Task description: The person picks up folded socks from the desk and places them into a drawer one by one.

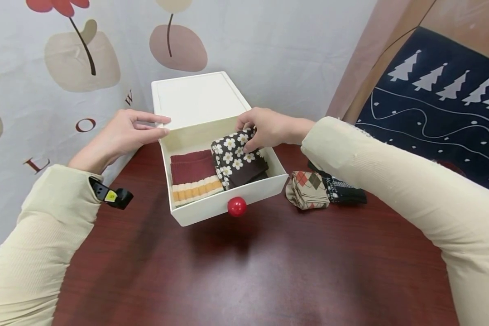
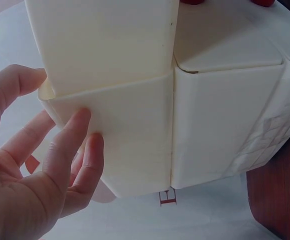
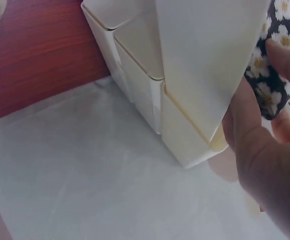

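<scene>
A white drawer (image 1: 205,216) with a red round knob (image 1: 237,207) is pulled out of a white drawer unit (image 1: 199,102). Folded burgundy socks (image 1: 192,168) and yellow-and-cream striped socks (image 1: 197,190) lie in its left side. On the right, my right hand (image 1: 265,127) pinches folded black daisy socks (image 1: 233,156), tilted inside the drawer; the right wrist view shows the daisy socks (image 3: 270,82) between thumb and fingers. My left hand (image 1: 126,133), fingers fairly straight, rests at the unit's left front edge; in the left wrist view its fingertips touch the unit's side wall (image 2: 130,130).
Folded argyle socks (image 1: 308,190) and black patterned socks (image 1: 346,190) lie on the dark red table (image 1: 244,280) to the right of the drawer. More closed white drawers (image 2: 225,120) sit below the pulled one. A printed curtain (image 1: 269,50) hangs behind.
</scene>
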A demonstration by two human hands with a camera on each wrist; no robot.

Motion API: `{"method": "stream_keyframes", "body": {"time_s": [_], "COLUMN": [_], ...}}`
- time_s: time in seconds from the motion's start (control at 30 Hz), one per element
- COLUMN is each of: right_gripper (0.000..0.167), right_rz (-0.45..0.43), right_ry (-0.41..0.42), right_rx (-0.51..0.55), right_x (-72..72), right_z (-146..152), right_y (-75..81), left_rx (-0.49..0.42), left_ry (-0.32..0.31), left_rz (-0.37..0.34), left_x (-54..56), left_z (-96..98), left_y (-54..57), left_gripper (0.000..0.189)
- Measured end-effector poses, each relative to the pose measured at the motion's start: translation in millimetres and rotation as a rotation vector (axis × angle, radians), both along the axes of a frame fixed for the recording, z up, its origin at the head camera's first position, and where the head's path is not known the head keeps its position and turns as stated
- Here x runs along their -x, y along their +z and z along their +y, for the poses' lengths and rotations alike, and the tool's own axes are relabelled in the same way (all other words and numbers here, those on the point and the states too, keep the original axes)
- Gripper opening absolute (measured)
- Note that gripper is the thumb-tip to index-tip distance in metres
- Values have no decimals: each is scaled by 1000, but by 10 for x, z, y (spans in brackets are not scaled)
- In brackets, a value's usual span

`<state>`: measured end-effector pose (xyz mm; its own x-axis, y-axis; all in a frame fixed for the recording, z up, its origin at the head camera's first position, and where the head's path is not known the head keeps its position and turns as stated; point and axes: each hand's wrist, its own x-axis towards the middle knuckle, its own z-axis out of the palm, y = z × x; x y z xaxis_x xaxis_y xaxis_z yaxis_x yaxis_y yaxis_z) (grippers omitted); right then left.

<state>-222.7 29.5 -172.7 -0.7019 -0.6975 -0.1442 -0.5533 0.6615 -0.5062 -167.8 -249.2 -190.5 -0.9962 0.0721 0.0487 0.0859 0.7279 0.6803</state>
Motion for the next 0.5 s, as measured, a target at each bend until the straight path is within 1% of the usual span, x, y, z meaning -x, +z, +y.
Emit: {"method": "stream_keyframes", "body": {"time_s": [0.13,0.27,0.37,0.5], "right_gripper": [34,33,31,28], "right_rz": [59,109,119,108], "right_ry": [-30,-45,-68,-104], "right_rx": [-15,4,42,107], "right_x": [-2,16,28,26], "right_z": [-19,-36,-42,-27], "right_y": [-10,-19,-24,-8], "left_rx": [2,-4,-5,-9], "left_ry": [-2,-1,-1,1], "left_rz": [3,4,6,6], "left_x": [-3,-6,-8,-9], "left_z": [4,7,6,4], "left_y": [-1,1,3,3], "left_gripper": [50,50,50,50]}}
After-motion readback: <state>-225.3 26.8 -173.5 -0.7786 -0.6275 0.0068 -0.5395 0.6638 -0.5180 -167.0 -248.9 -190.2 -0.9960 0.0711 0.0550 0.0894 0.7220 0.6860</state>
